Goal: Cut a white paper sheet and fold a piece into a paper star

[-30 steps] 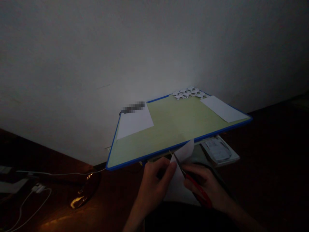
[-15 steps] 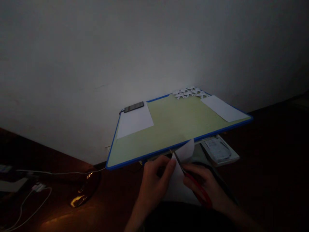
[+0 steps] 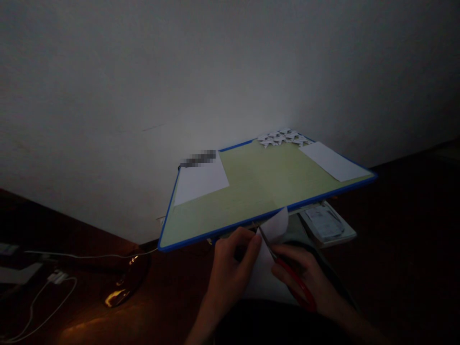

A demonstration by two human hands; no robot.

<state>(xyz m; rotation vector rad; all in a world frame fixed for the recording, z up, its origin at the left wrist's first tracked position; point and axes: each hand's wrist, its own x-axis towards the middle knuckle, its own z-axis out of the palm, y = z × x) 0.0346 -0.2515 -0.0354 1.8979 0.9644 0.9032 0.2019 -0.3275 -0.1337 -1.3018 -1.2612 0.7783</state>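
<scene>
My left hand (image 3: 235,263) pinches a sheet of white paper (image 3: 276,227) between thumb and fingers, just off the near edge of the table. My right hand (image 3: 305,268) is closed around the red handles of a pair of scissors (image 3: 295,280). The scissor blades lie across the paper beside my left thumb, with the tips pointing away from me. Part of the sheet rises to the right of the blades, while the rest hangs below, between my hands. The fingers inside the handles are partly hidden.
A pale green table (image 3: 262,177) with a blue rim stands against the wall. On it lie several folded paper pieces (image 3: 282,138), a white sheet (image 3: 336,162) at right and another sheet (image 3: 201,179) at left. Under the near edge sits a white box (image 3: 328,223). White cables (image 3: 57,278) run at left.
Both hands, the paper and the scissors stay almost in place. The blades look slightly closer together around the paper. The dark object at the table's back left is now pixelated.
</scene>
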